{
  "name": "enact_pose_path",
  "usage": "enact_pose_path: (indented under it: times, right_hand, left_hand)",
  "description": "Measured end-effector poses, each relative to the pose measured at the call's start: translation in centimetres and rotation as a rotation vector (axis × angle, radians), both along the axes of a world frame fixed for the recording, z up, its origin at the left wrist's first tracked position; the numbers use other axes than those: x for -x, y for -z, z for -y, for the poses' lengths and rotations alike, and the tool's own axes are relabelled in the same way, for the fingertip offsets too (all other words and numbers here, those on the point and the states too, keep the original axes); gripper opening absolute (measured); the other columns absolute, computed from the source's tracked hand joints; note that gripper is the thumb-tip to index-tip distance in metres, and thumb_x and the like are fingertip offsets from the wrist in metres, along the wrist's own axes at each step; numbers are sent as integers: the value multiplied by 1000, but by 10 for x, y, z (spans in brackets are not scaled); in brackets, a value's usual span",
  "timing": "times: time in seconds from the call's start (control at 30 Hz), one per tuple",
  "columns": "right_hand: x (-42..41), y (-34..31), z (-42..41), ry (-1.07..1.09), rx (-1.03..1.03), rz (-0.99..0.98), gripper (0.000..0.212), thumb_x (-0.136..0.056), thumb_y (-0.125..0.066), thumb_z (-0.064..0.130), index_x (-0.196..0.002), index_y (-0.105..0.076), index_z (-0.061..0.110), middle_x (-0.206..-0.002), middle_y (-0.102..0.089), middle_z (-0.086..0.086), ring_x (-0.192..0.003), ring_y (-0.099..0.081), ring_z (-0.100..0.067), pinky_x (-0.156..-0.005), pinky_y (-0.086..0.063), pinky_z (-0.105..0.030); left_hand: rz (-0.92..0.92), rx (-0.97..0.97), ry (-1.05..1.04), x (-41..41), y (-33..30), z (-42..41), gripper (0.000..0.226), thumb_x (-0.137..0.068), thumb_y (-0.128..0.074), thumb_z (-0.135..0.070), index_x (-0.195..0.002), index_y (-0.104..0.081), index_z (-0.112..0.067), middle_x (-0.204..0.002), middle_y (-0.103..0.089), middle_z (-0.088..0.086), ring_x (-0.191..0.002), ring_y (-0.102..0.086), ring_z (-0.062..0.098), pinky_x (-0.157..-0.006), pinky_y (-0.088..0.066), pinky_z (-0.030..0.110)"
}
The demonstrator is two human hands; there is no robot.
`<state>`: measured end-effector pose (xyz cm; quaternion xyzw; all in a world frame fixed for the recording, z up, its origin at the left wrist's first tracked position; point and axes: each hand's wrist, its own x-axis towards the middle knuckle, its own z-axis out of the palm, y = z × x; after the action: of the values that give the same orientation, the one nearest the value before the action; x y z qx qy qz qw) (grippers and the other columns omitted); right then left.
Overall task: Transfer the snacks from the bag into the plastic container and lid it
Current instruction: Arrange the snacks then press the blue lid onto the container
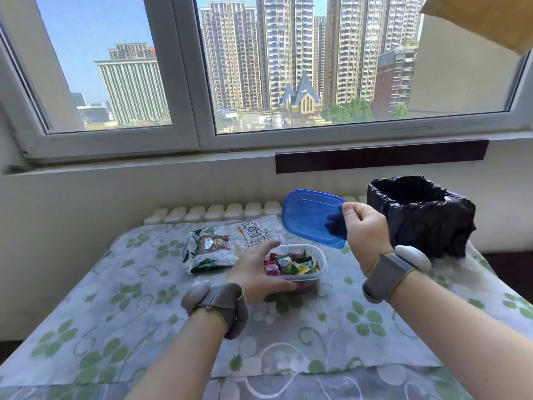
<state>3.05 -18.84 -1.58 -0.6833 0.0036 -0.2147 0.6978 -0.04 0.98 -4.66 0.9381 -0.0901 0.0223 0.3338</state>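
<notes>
A: Head view, status on the hands?

B: Right hand (365, 226) pinches the blue lid (310, 216) at its right edge, thumb on top, fingers showing through the translucent plastic behind it. The lid is in the air, tilted, above and just right of the plastic container (300, 265).

A: And the left?

B: Left hand (255, 272) grips the container's left side, thumb along the near wall, fingers curled over the far rim. The container sits on the table (115, 298), about mid-surface.

A: Contents?

B: Wrapped snacks (291, 265) inside, red, green and yellow crinkly wrappers, heaped to about rim level. The tub is clear, rectangular, with rounded corners. The lid has the same shape and a raised border.

A: The bag?

B: Snack bag (227, 243) lies flat toward the table's far edge, just behind the left hand; glossy printed foil, creased.

A: Anything else?

B: Floral cloth covers the table. A bin (421, 215) lined with wrinkled black plastic stands at the far right corner. Grey bands with pale pods on both wrists.
</notes>
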Motion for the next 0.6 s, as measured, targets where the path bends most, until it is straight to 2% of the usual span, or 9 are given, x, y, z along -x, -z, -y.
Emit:
enact_pose_path:
  times: [0.13,0.2,0.3,0.37,0.43,0.53,0.6]
  right_hand:
    - [-1,5,-3,-33,-30,-12,23,-94,-49,15,-75,-62,20,-74,-70,-11,-71,-68,-35,-79,-56,-52]
    - [-2,7,-4,-45,-49,-21,22,-94,-49,15,-76,-62,18,-74,-69,-12,-70,-68,-35,-79,-56,-52]
    - [-2,10,-5,-55,-74,-39,22,-94,-48,14,-76,-61,16,-73,-68,-13,-65,-67,-32,-75,-58,-48]
    - [-2,12,-5,-58,-88,-43,23,-94,-48,13,-75,-61,15,-72,-68,-12,-62,-67,-29,-72,-59,-45]
    - [-3,15,-5,-59,-87,-45,23,-94,-48,14,-75,-61,16,-71,-68,-11,-60,-68,-25,-69,-60,-42]
    - [-3,18,-6,-67,-91,-52,23,-94,-48,14,-75,-61,16,-70,-68,-10,-52,-68,-15,-61,-60,-34]
    - [-3,19,-7,-70,-92,-58,23,-94,-48,13,-75,-60,16,-68,-68,-8,-49,-67,-12,-57,-60,-28]
  left_hand:
    - [26,-93,44,0,1,1,75,-69,-77,-45,-135,-46,-27,-134,-46,-3,-122,-44,13,-94,-31,17]
    - [6,-111,54,-2,1,1,77,-70,-76,-47,-137,-43,-26,-136,-45,-3,-122,-44,12,-94,-31,17]
    - [2,-132,55,-2,0,2,85,-69,-75,-49,-141,-36,-28,-143,-39,-3,-129,-40,14,-98,-31,21]
    - [22,-155,24,2,-1,1,90,-66,-75,-54,-143,-34,-29,-151,-28,-2,-137,-31,16,-108,-28,27]
    - [124,-217,-11,10,-4,1,85,-66,-71,-60,-139,-39,-31,-148,-34,-5,-135,-33,14,-110,-30,31]
    - [360,-433,-13,22,-9,5,67,-72,-55,-70,-130,-50,-37,-131,-56,-13,-122,-46,12,-101,-36,34]
    - [396,-502,52,24,-10,11,68,-73,-40,-75,-130,-51,-38,-133,-55,-18,-125,-43,12,-103,-31,35]
